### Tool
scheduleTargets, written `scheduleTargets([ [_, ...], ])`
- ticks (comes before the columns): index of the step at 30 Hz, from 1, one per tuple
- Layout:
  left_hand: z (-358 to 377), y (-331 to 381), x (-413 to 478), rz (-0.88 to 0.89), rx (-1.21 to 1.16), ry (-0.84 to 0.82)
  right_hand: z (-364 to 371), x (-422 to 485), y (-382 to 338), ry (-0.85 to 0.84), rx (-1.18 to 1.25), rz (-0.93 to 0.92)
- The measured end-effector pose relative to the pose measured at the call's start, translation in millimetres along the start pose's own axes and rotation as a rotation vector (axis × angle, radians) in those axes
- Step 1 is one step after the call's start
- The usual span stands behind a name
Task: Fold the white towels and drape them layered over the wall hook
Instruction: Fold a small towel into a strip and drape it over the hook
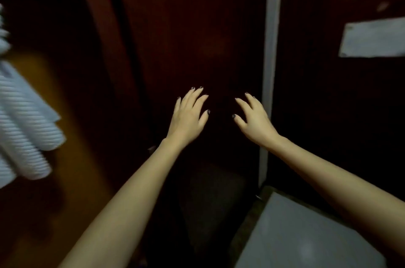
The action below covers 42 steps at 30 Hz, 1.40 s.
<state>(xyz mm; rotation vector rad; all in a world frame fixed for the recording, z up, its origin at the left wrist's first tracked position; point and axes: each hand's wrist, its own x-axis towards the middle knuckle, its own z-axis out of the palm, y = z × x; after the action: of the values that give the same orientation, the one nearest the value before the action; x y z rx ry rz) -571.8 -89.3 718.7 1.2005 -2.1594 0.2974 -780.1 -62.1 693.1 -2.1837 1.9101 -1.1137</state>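
White ribbed towels (26, 118) hang in layers at the far left edge, blurred, in front of an orange-brown surface; the hook that bears them is not visible. My left hand (188, 114) is stretched out in the middle of the view, fingers spread and straight, holding nothing. My right hand (254, 118) is beside it, a little to the right, fingers also spread and holding nothing. Both hands are well to the right of the towels, in front of a dark reddish wooden panel (192, 26).
A pale vertical strip (271, 48) runs down the wall right of my hands. A pale rectangular plate (372, 37) is fixed at the upper right. A light grey flat surface (306, 235) fills the lower right corner. The scene is very dim.
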Motion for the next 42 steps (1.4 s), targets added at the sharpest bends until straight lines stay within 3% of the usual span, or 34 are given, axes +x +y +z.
scheduleTargets([
  [4,83.4,113.2,7.4,0.108,-0.19,-0.156,-48.9,-86.2,115.6,-0.118,-0.248,0.212],
  [9,166.5,234.6,-9.9,0.231,-0.363,-0.343,-85.1,-189.6,201.2,-0.247,-0.438,0.422],
  [18,297.1,379.0,-94.1,0.56,-0.45,-0.663,-110.3,-373.3,278.3,-0.341,-0.454,0.901],
  [25,364.7,437.8,-188.0,0.854,-0.484,-0.865,-84.3,-494.0,286.3,-0.322,-0.478,1.107],
  [35,409.4,461.3,-326.9,1.039,-0.481,-1.101,-17.9,-648.8,268.8,-0.245,-0.338,1.399],
  [42,468.1,457.4,-459.9,1.14,-0.466,-1.147,75.3,-749.1,276.2,-0.117,-0.184,1.507],
])
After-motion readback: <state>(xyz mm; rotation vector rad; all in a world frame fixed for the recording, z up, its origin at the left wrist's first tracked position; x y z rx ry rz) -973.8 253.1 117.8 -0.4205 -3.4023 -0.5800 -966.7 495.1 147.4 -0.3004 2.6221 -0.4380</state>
